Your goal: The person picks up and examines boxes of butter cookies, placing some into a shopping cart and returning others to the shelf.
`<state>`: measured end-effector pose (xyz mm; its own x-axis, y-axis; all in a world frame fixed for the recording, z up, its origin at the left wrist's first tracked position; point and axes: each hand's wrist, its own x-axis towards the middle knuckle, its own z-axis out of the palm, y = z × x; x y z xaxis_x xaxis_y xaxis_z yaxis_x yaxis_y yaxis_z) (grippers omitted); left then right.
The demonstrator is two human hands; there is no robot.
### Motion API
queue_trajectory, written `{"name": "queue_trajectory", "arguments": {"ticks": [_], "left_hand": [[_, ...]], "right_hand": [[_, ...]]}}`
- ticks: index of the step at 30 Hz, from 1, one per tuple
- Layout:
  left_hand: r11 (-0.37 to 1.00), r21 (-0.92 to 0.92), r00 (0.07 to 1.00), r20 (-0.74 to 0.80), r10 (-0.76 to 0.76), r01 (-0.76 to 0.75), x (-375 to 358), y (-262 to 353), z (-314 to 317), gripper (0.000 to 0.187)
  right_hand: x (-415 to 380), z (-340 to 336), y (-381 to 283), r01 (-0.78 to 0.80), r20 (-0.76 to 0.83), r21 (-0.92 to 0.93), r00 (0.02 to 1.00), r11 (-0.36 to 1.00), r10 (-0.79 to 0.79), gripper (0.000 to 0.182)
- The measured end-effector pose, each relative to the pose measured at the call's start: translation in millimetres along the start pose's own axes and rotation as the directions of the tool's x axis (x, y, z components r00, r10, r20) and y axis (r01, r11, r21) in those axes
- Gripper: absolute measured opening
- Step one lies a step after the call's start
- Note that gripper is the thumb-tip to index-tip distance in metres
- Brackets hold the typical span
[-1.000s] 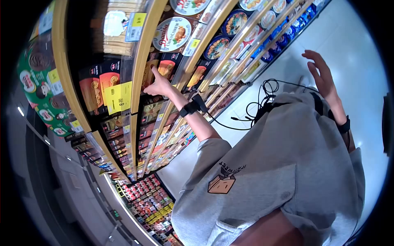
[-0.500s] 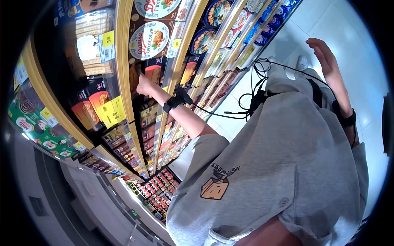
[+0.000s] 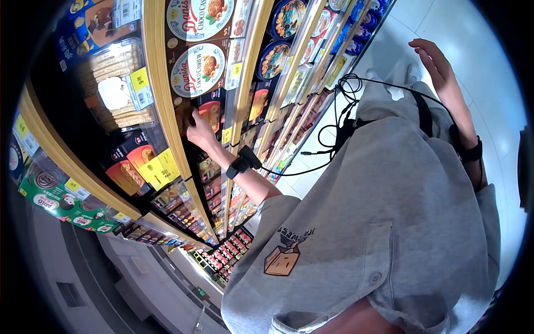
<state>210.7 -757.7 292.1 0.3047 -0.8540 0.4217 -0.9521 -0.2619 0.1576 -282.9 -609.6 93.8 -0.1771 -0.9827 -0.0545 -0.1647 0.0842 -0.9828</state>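
My left hand (image 3: pixel 201 133) reaches into a shelf on the left. Its fingers are bent around something at the edge of a dark gap, beside a black box with an orange cookie picture (image 3: pixel 211 114); the fingertips are in shadow, so what they grip is hard to make out. Just above the hand stands a round-labelled Danisa choco cashew cookie box (image 3: pixel 198 69). My right hand (image 3: pixel 436 64) hangs over the floor on the right, fingers stretched out and holding nothing. Both wrists carry black straps.
Wooden-edged shelves (image 3: pixel 158 89) hold packs of wafer sticks (image 3: pixel 114 83), green Milo packs (image 3: pixel 53 200) and round blue tins (image 3: pixel 273 60). A yellow price tag (image 3: pixel 161 170) sticks out from a shelf front. Black cables (image 3: pixel 339 131) loop at my waist above the tiled floor (image 3: pixel 445 22).
The view has shifted slightly, with the shelves moving in the frame. My left hand stays at the same spot by the black boxes, its wrist and fingers turned a little. My right hand remains stretched out.
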Motion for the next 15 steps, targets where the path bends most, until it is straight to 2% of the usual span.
{"name": "queue_trajectory", "arguments": {"ticks": [4,6,7,9,10,13,14,15], "left_hand": [[0.997,0.008,0.996,-0.053,0.072,-0.072,-5.6,1.1,2.7,0.039],[0.984,-0.082,0.985,-0.068,0.156,-0.161,-9.3,8.8,-0.8,0.052],[0.985,-0.081,0.986,-0.069,0.15,-0.155,-11.5,15.0,-4.5,0.052],[0.999,0.047,0.998,0.048,-0.029,0.027,-14.5,25.9,-10.1,0.07],[0.993,0.087,0.993,0.074,-0.09,0.084,-12.7,23.5,-9.1,0.084],[0.995,0.047,0.99,0.105,-0.096,0.091,-9.6,17.1,-5.4,0.089],[0.975,0.077,0.95,0.218,-0.221,0.209,-7.2,22.1,-10.4,0.091],[0.975,0.077,0.95,0.219,-0.222,0.21,-4.0,18.9,-9.7,0.091]], "right_hand": [[3.7,2.0,0.9,-0.01,0.0,0.0,1.0,1.0,0.01,0.033],[5.8,2.9,-1.8,-0.007,0.019,-0.014,1.0,1.0,0.008,0.033],[6.5,3.7,-2.9,-0.006,0.022,-0.012,1.0,1.0,0.006,0.032],[7.7,4.6,-3.5,-0.003,0.027,-0.011,1.0,1.0,0.004,0.032],[7.8,4.9,-2.8,0.006,0.031,-0.016,0.999,1.0,-0.006,0.032],[7.4,4.9,2.1,0.008,0.037,-0.026,0.999,1.0,-0.007,0.032],[6.6,4.8,3.7,0.001,0.038,-0.027,0.999,1.0,0.0,0.032],[6.3,4.2,4.7,0.0,0.039,-0.028,0.999,1.0,0.001,0.032]]}}
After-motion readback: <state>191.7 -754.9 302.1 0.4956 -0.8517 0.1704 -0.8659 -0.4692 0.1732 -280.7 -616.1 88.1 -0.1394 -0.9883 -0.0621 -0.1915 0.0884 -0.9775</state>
